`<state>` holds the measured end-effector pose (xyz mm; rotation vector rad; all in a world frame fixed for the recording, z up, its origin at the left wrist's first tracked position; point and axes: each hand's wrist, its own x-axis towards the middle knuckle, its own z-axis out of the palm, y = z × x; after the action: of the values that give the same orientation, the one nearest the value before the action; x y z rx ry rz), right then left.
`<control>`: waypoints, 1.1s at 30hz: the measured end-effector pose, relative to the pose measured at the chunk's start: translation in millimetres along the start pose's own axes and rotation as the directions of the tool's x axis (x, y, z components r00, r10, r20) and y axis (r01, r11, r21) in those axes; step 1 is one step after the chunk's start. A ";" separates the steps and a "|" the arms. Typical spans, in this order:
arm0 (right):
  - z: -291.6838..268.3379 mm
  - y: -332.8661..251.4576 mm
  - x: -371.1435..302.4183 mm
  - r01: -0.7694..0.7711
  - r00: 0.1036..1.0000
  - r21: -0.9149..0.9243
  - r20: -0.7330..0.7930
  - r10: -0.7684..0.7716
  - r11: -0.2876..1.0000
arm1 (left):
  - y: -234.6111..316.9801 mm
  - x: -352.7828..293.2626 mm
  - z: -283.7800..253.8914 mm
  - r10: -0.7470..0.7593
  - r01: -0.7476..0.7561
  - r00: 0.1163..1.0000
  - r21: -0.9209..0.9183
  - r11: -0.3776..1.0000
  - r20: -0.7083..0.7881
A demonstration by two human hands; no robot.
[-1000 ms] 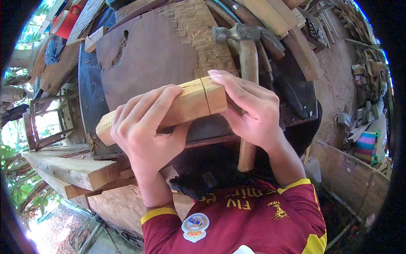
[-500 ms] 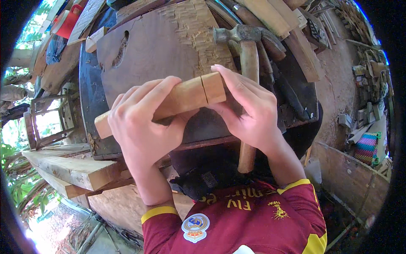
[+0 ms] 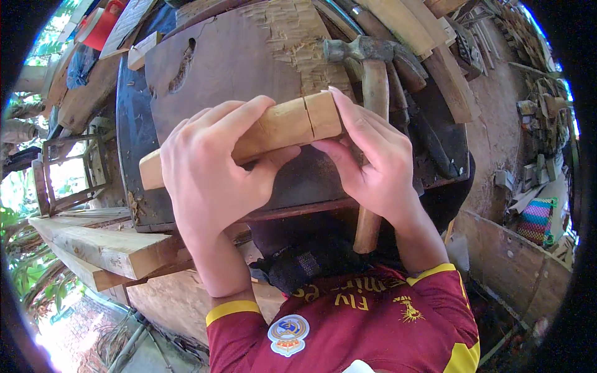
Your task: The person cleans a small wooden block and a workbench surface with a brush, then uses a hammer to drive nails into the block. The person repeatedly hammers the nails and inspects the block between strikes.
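Observation:
A squared piece of wood (image 3: pixel 273 132) is held above the dark workbench (image 3: pixel 134 149), its right end slightly higher than its left. My left hand (image 3: pixel 211 161) wraps round its middle, covering part of it. With thumb and fingers, my right hand (image 3: pixel 380 158) grips the right end. A thin dark line crosses the wood near that end; whether it is a cut or a joint between two pieces I cannot tell. Just beyond my right hand lies a claw hammer (image 3: pixel 375 90), its handle running toward me behind the wrist.
A broad brown board (image 3: pixel 230 68) with a knot hole and a rough, splintered strip lies on the bench. Beams (image 3: pixel 435 81) and tools crowd the right side. Thick planks (image 3: pixel 124 248) jut out at the left. A red container (image 3: pixel 102 28) stands at the far left.
The right end of the wood has risen and shifted a little right, together with my right hand. Both hands keep their grip.

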<state>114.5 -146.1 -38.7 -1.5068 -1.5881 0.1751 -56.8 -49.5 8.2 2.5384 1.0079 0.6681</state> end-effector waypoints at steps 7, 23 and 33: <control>2.8 8.4 -0.6 0.068 0.997 -0.023 -0.039 -0.069 0.997 | -15.9 25.0 -3.1 0.135 -0.135 0.991 -0.021 0.991 0.025; 0.1 7.8 -0.9 0.063 0.998 0.000 -0.030 -0.063 0.998 | -36.8 42.3 0.3 0.008 0.000 0.989 -0.056 0.998 0.151; -0.5 4.2 -0.2 0.036 0.999 0.024 -0.041 -0.035 0.999 | -35.4 43.1 1.6 -0.024 0.042 0.991 -0.135 0.990 0.128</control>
<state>117.8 -145.5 -41.2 -1.4539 -1.5736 0.1421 -47.9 5.4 3.6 2.4060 0.9256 0.5403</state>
